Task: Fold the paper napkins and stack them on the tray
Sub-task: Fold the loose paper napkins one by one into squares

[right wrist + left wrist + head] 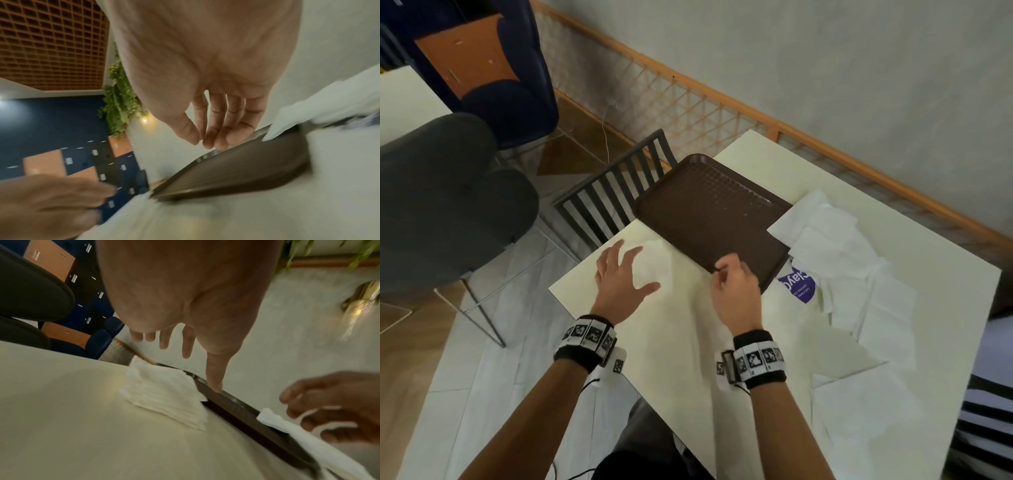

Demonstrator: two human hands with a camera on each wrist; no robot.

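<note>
A brown tray (709, 212) lies on the cream table (681, 342), with nothing on the part that shows. Left of it sits a small stack of folded white napkins (658, 262) (164, 395). My left hand (633, 265) (180, 352) hovers just above that stack with its fingers spread. At the tray's near corner my right hand (727, 272) (205, 142) is curled, thumb against fingertips; nothing shows between them. They are close over the tray's rim (207, 156). A white napkin (298, 430) lies across the tray's edge (242, 412) under that hand.
A loose heap of unfolded napkins (835, 246) and a napkin pack with a purple label (796, 284) lie right of the tray. More flat napkins (876, 411) cover the near right. A slatted chair back (616, 192) and a grey chair (448, 205) stand off the table's left edge.
</note>
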